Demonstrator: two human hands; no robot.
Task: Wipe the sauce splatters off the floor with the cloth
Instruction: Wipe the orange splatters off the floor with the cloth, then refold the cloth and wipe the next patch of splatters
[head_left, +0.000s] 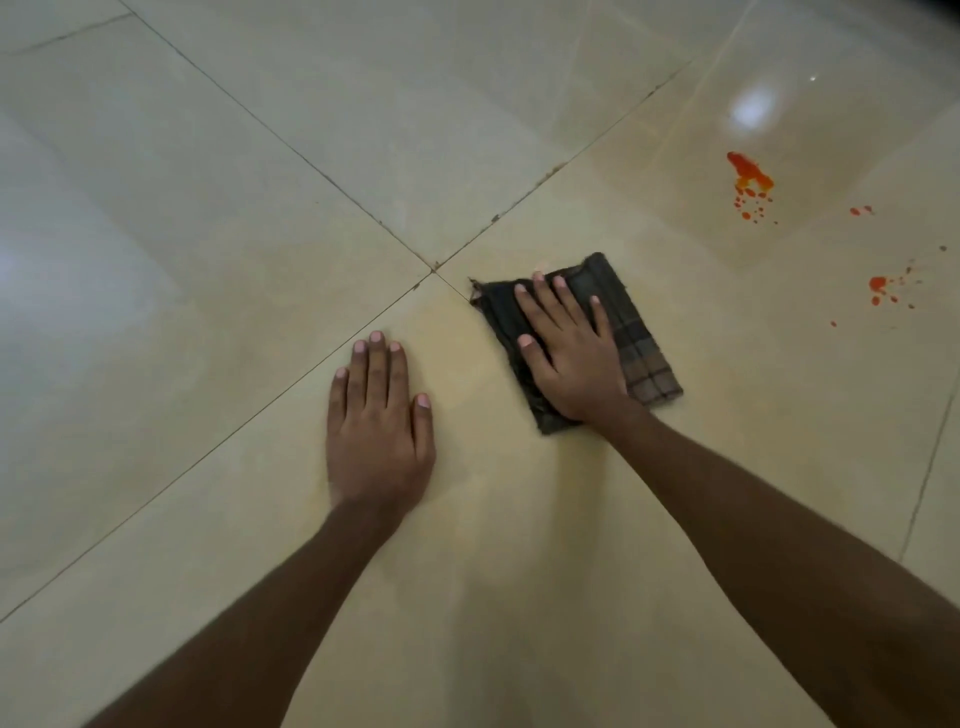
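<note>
Red-orange sauce splatters (748, 179) still mark the glossy floor (208, 208) at far right, with a second spray (883, 288) a little nearer and small flecks scattered between and around them, so as far as this view shows the wiping of these spots is yet to be done. The cloth (644, 358), a dark checked square folded flat, lies on the tile just right of where four grout lines (432, 270) cross, well apart from both stains. The right hand (569, 353) presses flat on it, fingers straight and spread. The left hand (376, 421) rests on the bare tile just left of the cloth, palm down, fingers straight and close together, holding nothing. Between the cloth and the splatters lies only shiny tile; nothing blocks the path. A bright light reflection (753, 106) sits beyond the far stain.
</note>
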